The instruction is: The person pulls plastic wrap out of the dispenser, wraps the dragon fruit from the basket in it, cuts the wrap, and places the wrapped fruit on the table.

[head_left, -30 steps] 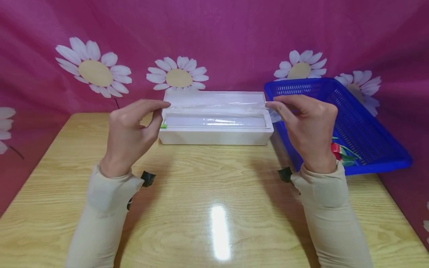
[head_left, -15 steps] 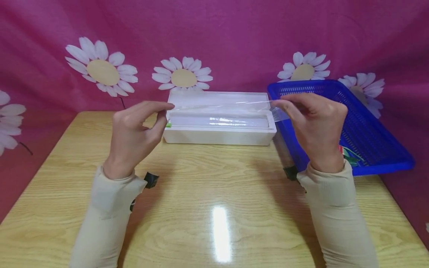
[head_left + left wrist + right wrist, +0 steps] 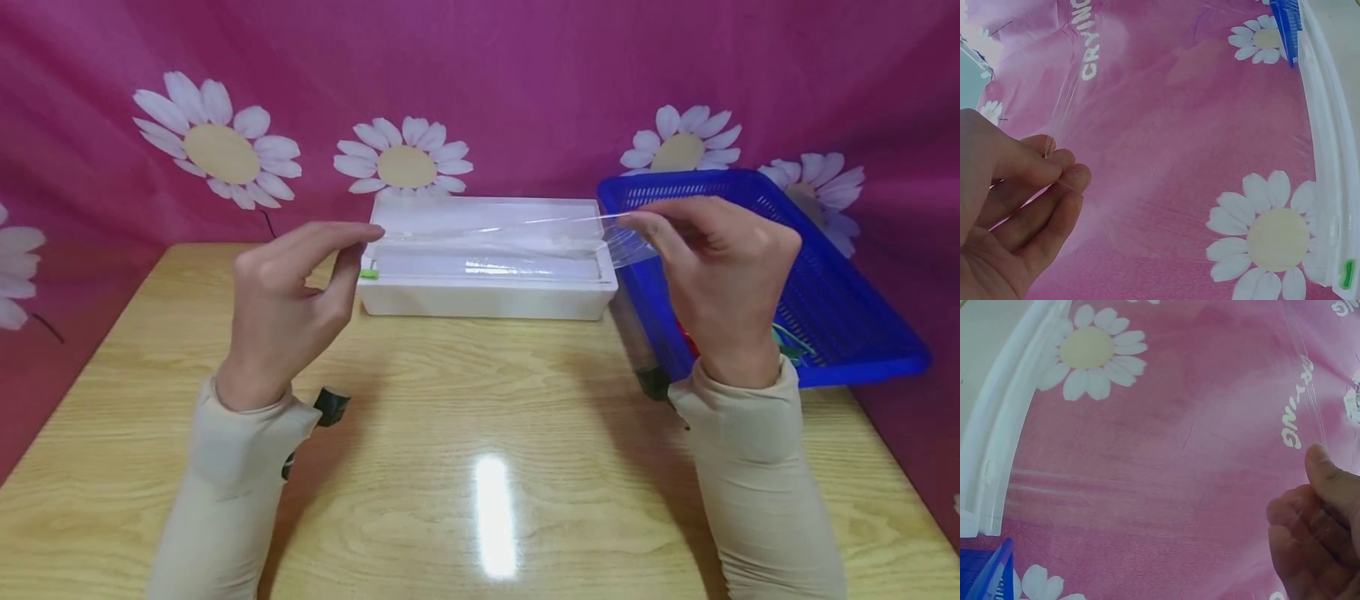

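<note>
A white cling film dispenser box (image 3: 487,302) stands on the table with its lid raised at the back. The clear roll (image 3: 427,265) inside shines under the light. Above it a sheet of cling film (image 3: 525,225) stretches between both hands, sloping up toward the right. My left hand (image 3: 288,304) pinches one corner between thumb and fingertips; the left wrist view shows the film's edge leaving those fingers (image 3: 1054,164). My right hand (image 3: 723,283) pinches the other corner, beyond the box's right end. In the right wrist view the film's grip point under the thumb (image 3: 1329,475) is faint.
A blue plastic basket (image 3: 892,367) stands right of the box, partly behind my right hand. Something red and green (image 3: 795,343) lies in it, mostly hidden. A green slider (image 3: 369,273) sits at the box's left end. A pink flowered cloth (image 3: 525,92) hangs behind the table.
My right hand has moved right and slightly up, lifting the film's right corner and drawing the sheet wider. My left hand keeps its pinch near the box's left end.
</note>
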Demonstrator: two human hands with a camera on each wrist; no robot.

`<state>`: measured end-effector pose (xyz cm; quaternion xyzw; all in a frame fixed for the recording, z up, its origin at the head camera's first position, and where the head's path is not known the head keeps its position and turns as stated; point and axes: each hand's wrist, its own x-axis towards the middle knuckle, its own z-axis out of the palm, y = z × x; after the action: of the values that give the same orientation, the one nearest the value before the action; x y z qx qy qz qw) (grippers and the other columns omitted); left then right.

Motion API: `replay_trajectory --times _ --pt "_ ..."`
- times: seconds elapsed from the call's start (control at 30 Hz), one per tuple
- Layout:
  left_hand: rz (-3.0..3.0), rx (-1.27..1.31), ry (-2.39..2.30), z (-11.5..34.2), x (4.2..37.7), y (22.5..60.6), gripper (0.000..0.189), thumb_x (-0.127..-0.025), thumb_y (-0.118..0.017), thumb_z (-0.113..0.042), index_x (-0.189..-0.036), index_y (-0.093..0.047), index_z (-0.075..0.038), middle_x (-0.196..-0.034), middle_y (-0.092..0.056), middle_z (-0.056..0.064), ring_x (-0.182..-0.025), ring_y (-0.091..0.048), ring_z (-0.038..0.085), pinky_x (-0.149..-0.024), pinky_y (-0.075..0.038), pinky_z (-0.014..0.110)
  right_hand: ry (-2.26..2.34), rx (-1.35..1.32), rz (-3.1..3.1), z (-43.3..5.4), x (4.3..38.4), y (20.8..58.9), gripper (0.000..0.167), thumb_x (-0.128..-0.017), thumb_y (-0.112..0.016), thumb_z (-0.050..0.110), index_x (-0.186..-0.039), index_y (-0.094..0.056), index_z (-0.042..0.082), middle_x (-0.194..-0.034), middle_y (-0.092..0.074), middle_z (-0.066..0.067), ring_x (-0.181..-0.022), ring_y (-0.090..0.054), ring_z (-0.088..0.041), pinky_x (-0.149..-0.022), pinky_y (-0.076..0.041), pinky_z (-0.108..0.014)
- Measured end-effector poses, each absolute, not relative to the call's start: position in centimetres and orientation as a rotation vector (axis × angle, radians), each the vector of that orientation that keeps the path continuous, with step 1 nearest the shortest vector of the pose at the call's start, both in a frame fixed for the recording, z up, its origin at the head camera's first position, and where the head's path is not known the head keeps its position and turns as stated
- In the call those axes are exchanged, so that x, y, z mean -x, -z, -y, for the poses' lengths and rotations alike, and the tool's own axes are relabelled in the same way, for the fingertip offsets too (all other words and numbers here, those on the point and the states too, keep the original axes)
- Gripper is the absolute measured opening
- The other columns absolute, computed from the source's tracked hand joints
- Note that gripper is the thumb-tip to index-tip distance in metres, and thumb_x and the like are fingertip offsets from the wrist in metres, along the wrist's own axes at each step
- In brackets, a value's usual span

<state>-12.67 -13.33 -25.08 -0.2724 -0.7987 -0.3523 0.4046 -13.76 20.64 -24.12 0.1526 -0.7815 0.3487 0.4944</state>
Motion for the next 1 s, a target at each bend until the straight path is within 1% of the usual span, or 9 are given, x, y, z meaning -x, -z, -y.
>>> replay_trajectory --times 0.13,0.33,0.5,0.7,0.8,1.0 --pt "2.001 0.676 0.898 13.2 12.2 24.8 0.019 -0.095 -0.066 0.002 -0.105 -0.081 -0.003 -0.098 -0.081 0.015 -0.090 -0.078 0.030 -0.096 -0.046 0.003 -0.865 -0.367 1.867 -20.5 13.5 24.0 0.021 -0.075 -0.091 0.018 -0.087 -0.084 0.003 -0.080 -0.078 -0.021 -0.076 -0.054 0.025 -0.073 -0.044 -0.003" --pt "1.979 0.661 0.913 13.2 11.7 24.5 0.018 -0.096 -0.066 0.001 -0.104 -0.082 -0.003 -0.097 -0.081 0.015 -0.090 -0.077 0.030 -0.097 -0.047 0.004 -0.883 -0.353 1.824 -20.3 13.3 23.9 0.022 -0.075 -0.092 0.022 -0.084 -0.084 0.003 -0.079 -0.078 -0.021 -0.076 -0.057 0.024 -0.074 -0.045 -0.003" --pt "1.970 0.646 0.901 13.1 11.3 24.3 0.018 -0.097 -0.065 -0.001 -0.103 -0.082 -0.004 -0.096 -0.081 0.015 -0.087 -0.077 0.030 -0.095 -0.047 0.003 -0.889 -0.353 1.786 -20.4 13.0 23.8 0.020 -0.075 -0.093 0.020 -0.082 -0.084 0.004 -0.077 -0.078 -0.020 -0.074 -0.059 0.018 -0.072 -0.045 -0.004" --pt "1.965 0.644 0.866 13.1 10.9 24.1 0.019 -0.098 -0.064 -0.004 -0.105 -0.081 -0.003 -0.099 -0.081 0.015 -0.089 -0.077 0.029 -0.094 -0.047 0.003 -0.889 -0.338 1.735 -20.6 12.7 23.8 0.021 -0.072 -0.094 0.021 -0.081 -0.084 0.005 -0.079 -0.079 -0.020 -0.076 -0.060 0.018 -0.070 -0.044 -0.006" --pt "1.950 0.651 0.864 13.1 10.7 24.0 0.019 -0.098 -0.064 -0.005 -0.107 -0.081 -0.003 -0.101 -0.081 0.015 -0.090 -0.077 0.029 -0.095 -0.049 0.005 -0.907 -0.332 1.713 -20.6 12.5 23.7 0.021 -0.072 -0.094 0.021 -0.080 -0.084 0.004 -0.078 -0.078 -0.021 -0.074 -0.060 0.018 -0.068 -0.043 -0.007" --pt "1.902 0.659 0.873 13.0 10.2 23.9 0.018 -0.098 -0.065 -0.005 -0.108 -0.081 -0.005 -0.102 -0.081 0.015 -0.093 -0.078 0.031 -0.097 -0.050 0.008 -0.914 -0.307 1.668 -20.6 12.2 23.5 0.023 -0.069 -0.096 0.022 -0.079 -0.084 0.004 -0.077 -0.077 -0.022 -0.070 -0.060 0.015 -0.064 -0.034 -0.007"
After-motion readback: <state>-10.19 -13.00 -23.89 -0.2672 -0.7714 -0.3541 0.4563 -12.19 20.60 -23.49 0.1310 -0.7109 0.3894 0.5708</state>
